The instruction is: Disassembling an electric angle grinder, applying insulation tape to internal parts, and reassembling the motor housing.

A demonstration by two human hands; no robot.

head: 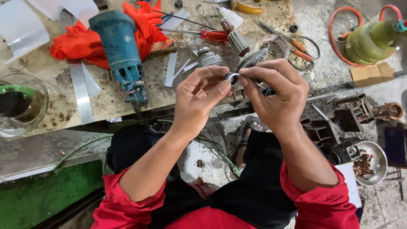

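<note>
Two hands met over lap: small metal ring (232, 77) pinched between left hand (199, 99) and right hand (275, 95), both closed on it; worktop (106, 101) beyond.

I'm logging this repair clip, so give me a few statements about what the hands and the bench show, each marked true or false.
1. Both hands pinch one small metal ring between their fingertips. True.
2. The left hand rests flat on the wooden board. False: it is raised, gripping the ring with the right hand.
3. A teal power tool body lies on the board. True.
4. The cloth beside the tool is blue. False: it is orange-red.
5. The red-handled screwdriver is in the right hand. False: it lies on the board.
</note>
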